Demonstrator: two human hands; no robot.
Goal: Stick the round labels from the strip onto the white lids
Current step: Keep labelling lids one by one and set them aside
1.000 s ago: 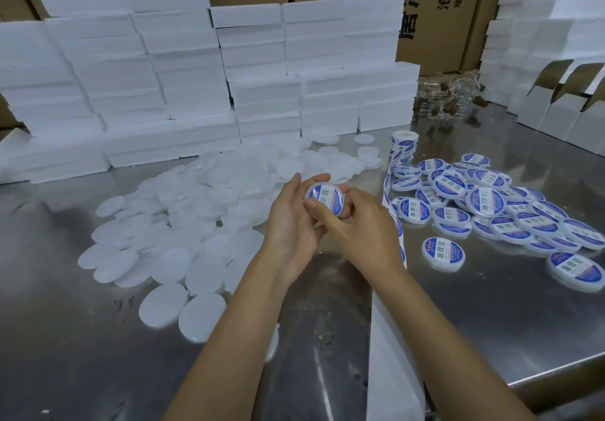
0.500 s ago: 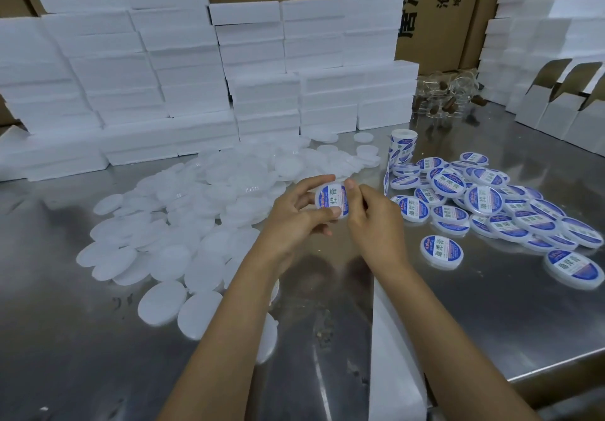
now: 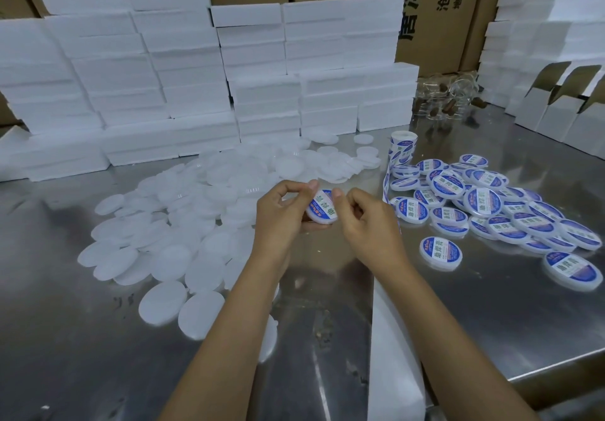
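My left hand (image 3: 281, 221) grips a white lid (image 3: 319, 219) above the middle of the steel table, its blue and white round label (image 3: 322, 206) facing me. My right hand (image 3: 370, 227) is just right of it. Its thumb tip touches the lid's right edge and its other fingers are curled in with nothing in them. The label roll (image 3: 402, 145) stands behind my right hand. Its strip (image 3: 386, 185) runs down towards me, passes under my right forearm and continues as bare white backing (image 3: 393, 338).
Several plain white lids (image 3: 196, 211) lie heaped on the left, and several labelled lids (image 3: 491, 207) on the right. White foam boxes (image 3: 183, 86) are stacked at the back, folded cartons (image 3: 556, 109) at the far right. The table edge (image 3: 556, 365) runs along the lower right.
My left hand has tilted the labelled lid flatter. My right hand's fingers have come off the lid and curled in, leaving only the thumb at its edge.
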